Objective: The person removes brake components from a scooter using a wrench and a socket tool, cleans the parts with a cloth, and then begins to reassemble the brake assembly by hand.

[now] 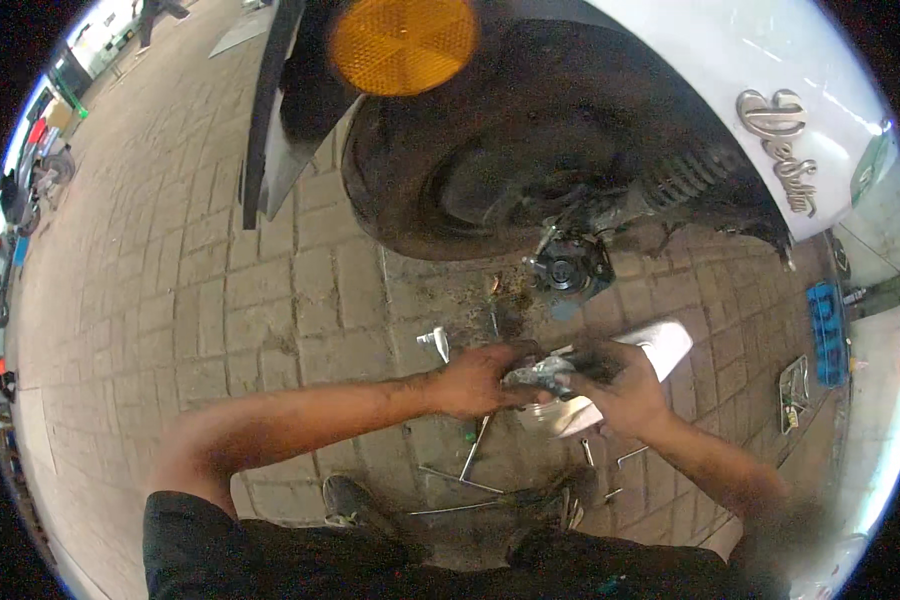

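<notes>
In front of me, a small grey metal part [538, 377] with a dark, greasy look is gripped between my two hands. My left hand [475, 380] closes round its left side. The fingers of my right hand [622, 385] are blackened and bent over its right side. What exact kind of part it is, I cannot make out. Below the hands lies a shiny silver-white cover [667, 350] on the paving. Beyond them, a round black fitting [564, 272] sits low on a white scooter [690, 30], beside the dark wheel [410, 215].
An orange reflector [403, 45] and a coil spring [692, 178] are on the scooter. Around my shoes lie a long-handled wrench [475, 450], a spanner [588, 452] and a bent rod [630, 457]. A socket [435, 340] lies left. Rightward are a blue tray [827, 330] and a metal tray [793, 395].
</notes>
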Demonstrator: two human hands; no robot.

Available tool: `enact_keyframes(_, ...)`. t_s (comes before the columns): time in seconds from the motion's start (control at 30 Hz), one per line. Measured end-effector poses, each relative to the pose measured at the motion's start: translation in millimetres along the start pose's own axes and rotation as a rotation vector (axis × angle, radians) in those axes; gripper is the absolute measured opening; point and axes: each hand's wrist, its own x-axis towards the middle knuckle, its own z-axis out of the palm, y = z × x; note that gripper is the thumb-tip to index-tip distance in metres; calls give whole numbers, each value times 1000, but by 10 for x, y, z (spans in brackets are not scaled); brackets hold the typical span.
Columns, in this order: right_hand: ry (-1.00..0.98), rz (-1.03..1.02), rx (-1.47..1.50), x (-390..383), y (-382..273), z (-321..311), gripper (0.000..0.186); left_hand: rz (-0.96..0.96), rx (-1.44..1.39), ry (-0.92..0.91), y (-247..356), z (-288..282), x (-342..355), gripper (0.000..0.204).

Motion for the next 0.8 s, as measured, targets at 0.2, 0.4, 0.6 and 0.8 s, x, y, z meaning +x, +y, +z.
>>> enact_keyframes(0.2,94,-141,-124,-23,99,-35,22,51,-49,107,-127,174,94,81)
enact_keyframes(0.4,106,-229,-183,-96,-61,-123,18,118,88,22,201,95,123,72)
enact_keyframes(0.6,96,-198,-97,-64,-176,-215,14,304,186,131,314,125,64,58)
enact_keyframes(0.8,84,-351,-330,-320,287,-118,38,434,113,136,389,210,-31,55)
